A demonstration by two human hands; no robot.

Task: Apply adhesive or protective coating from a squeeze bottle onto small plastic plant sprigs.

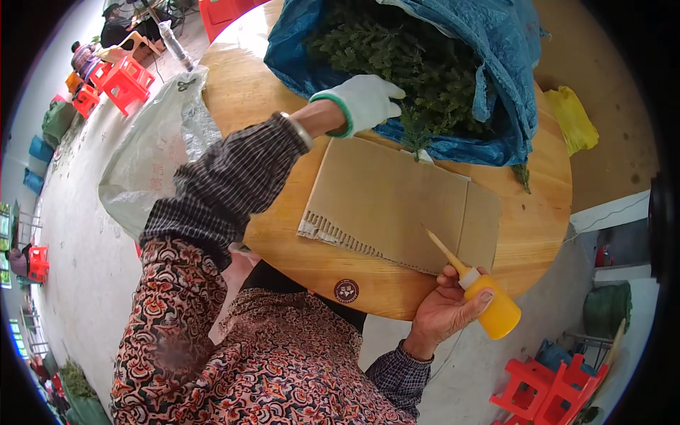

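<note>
Left hand (365, 103), gloved, pinching soft, light green sprigs (414, 131) at the stems inside blue bag (496, 64); right hand (446, 312) clenching slick squeezable orange bottle (492, 308), nozzle touching cardboard (397, 205).

Blue bag (496, 57) cut off at top edge, left hand (365, 103) gloved (fingertips buried in greenery (418, 64))

The person wore a dark checked shirt under a sleeveless floral-patterned top in red, black and cream. The left hand (365, 101) was covered by a white knitted glove with a green cuff, and a thin metal bangle sat at that wrist. The right hand (446, 312) was bare, its checked cuff showing at the wrist.
</note>
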